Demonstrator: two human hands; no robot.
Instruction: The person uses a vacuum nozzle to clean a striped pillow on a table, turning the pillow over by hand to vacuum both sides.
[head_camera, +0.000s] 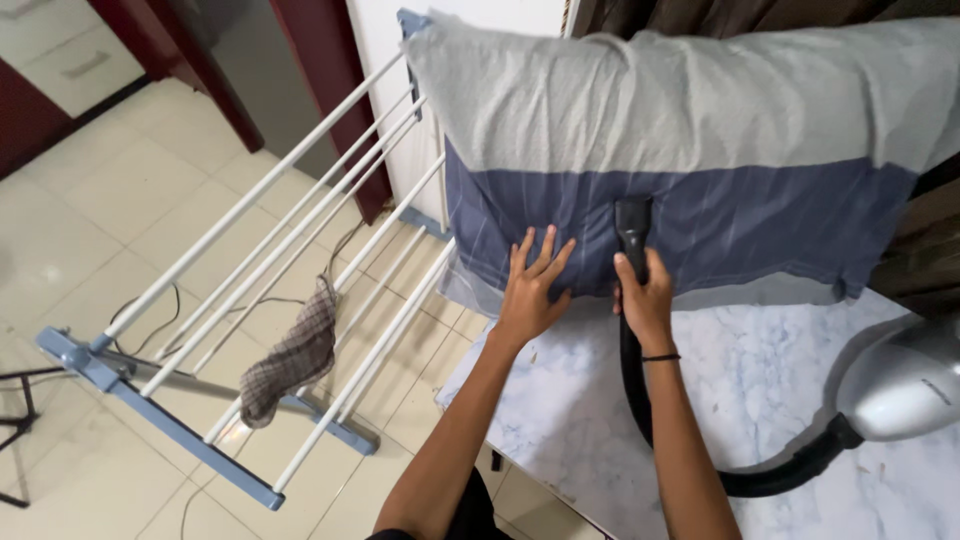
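Note:
A grey and blue garment (700, 130) hangs draped over the top of a drying rack, its blue striped lower half falling in front of me. My left hand (530, 285) lies flat on the blue cloth with fingers spread, pressing it. My right hand (645, 295) grips the black steamer nozzle (632, 225), whose head touches the blue cloth just right of my left hand. A thick black hose (640, 400) runs from the nozzle down along my right forearm to the silver steamer body (900, 385) at the right.
A white marble-patterned tabletop (760, 400) lies under my arms and carries the steamer body. The white and blue drying rack (250, 260) stretches left, with a checked cloth (295, 360) hung on its bars. Cables trail over the tiled floor (90, 200). Dark red door frames stand behind.

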